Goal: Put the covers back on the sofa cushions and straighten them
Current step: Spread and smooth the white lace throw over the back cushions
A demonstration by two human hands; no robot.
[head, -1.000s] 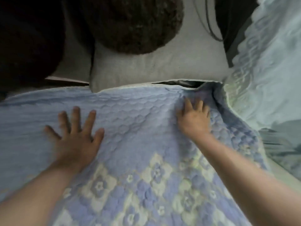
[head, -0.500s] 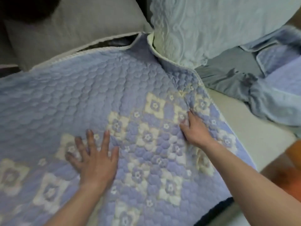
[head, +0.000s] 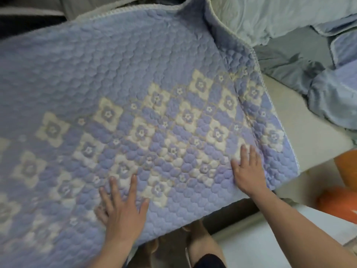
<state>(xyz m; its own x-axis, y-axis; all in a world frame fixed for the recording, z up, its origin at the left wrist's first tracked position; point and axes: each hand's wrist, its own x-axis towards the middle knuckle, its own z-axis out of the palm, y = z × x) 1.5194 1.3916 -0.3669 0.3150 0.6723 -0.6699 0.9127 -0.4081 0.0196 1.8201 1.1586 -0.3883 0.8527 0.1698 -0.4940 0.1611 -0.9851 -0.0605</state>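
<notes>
My left hand (head: 123, 211) flat, fingers spread, on cover (head: 135, 84) near front edge. My right hand (head: 249, 171) flat near right corner. Cover spread over cushion. Risk: pressing too hard toward edge drags cover off front, rucks far side.

We see the quilted cover (head: 135, 78) as soft matt cloth, puffed into small stitched scallops, lilac with cream flower patches and a pale corded edging. The pale blue quilted cloth (head: 270, 14) behind it has a faint sheen and embossed stitching. The grey fabric (head: 286, 60) looks thin, smooth and crumpled. The bare seat (head: 301, 120) beside the cover looks smooth, matt and off-white.
</notes>
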